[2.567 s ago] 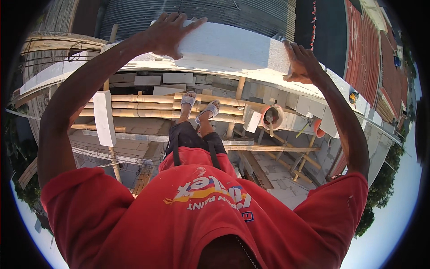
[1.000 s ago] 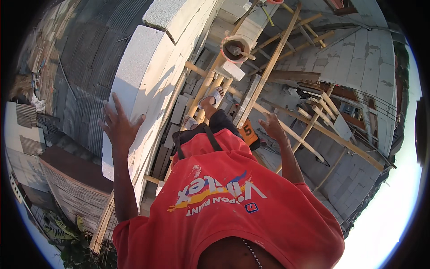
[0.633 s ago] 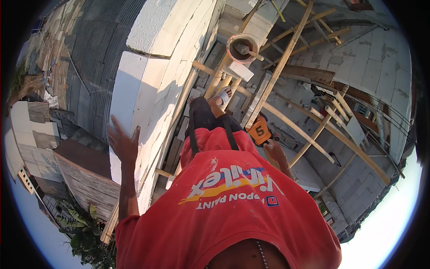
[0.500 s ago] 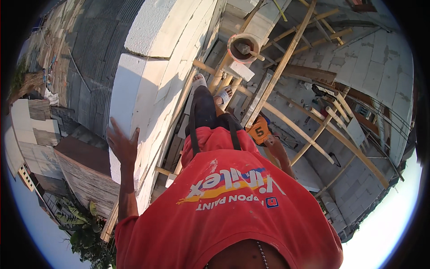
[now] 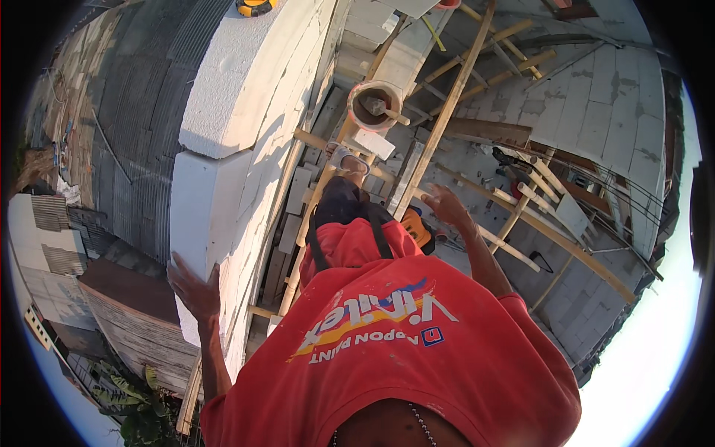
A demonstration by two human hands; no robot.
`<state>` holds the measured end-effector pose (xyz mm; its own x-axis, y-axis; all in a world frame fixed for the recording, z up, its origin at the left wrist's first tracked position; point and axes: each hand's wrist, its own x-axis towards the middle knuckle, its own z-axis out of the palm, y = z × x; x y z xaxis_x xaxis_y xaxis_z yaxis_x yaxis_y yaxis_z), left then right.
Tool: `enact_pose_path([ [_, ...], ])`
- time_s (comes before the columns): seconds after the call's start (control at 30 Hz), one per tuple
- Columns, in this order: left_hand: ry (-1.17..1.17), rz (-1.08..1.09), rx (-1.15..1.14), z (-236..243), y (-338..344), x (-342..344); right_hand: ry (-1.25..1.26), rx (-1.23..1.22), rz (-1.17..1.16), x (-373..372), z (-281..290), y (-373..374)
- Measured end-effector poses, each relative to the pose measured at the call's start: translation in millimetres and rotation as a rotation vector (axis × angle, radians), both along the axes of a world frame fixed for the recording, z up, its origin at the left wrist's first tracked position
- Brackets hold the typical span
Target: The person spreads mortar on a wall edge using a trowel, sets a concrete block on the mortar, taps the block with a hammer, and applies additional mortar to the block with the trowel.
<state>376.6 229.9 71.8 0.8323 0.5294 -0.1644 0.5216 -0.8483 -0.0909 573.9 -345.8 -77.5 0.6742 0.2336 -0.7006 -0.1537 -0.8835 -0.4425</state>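
My left hand [image 5: 196,287] rests with fingers apart on the near white block [image 5: 208,216] along the top of the block wall. Another white block [image 5: 223,89] lies beyond it, with a crack-like joint between them, and a yellow-and-black tool [image 5: 255,6] sits at the far end, too small to name surely. My right hand [image 5: 447,205] is raised near a long timber plank [image 5: 428,149], open and empty. My sandalled feet [image 5: 348,164] are on bamboo poles. Beside them stand a bucket [image 5: 357,108] with a trowel-like tool in it and a small white block [image 5: 372,143].
Below right, a co-worker in an orange shirt [image 5: 413,223] is mostly hidden behind me. Bamboo poles [image 5: 521,208], rebar and block walls [image 5: 611,112] fill the right. Corrugated roofs [image 5: 119,164] lie left of the wall, leaves [image 5: 134,395] at lower left.
The view has swung so the wall now runs up the left. My left hand has shifted nearer along the block; my right hand left the wall and has just lifted from waist height.
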Motion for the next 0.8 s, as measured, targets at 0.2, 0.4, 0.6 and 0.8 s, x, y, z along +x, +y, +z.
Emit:
enact_pose_path([
  [0.2, 0.030, 0.025, -0.063, 9.6, -5.1, 16.3, -0.030, -0.062, 0.018, 47.7, 9.9, -31.8],
  [0.4, 0.085, 0.012, -0.085, 13.0, 1.7, 3.8, -0.035, -0.132, -0.156, 57.1, 14.6, -67.7],
  [0.6, 0.089, -0.001, -0.087, 8.9, -8.6, 22.7, 0.059, -0.208, -0.422, 50.2, 15.2, -78.0],
  [0.8, 0.169, -0.032, -0.080, 13.4, -3.9, 21.8, -0.024, -0.135, -0.440, 68.1, 23.2, -77.6],
])
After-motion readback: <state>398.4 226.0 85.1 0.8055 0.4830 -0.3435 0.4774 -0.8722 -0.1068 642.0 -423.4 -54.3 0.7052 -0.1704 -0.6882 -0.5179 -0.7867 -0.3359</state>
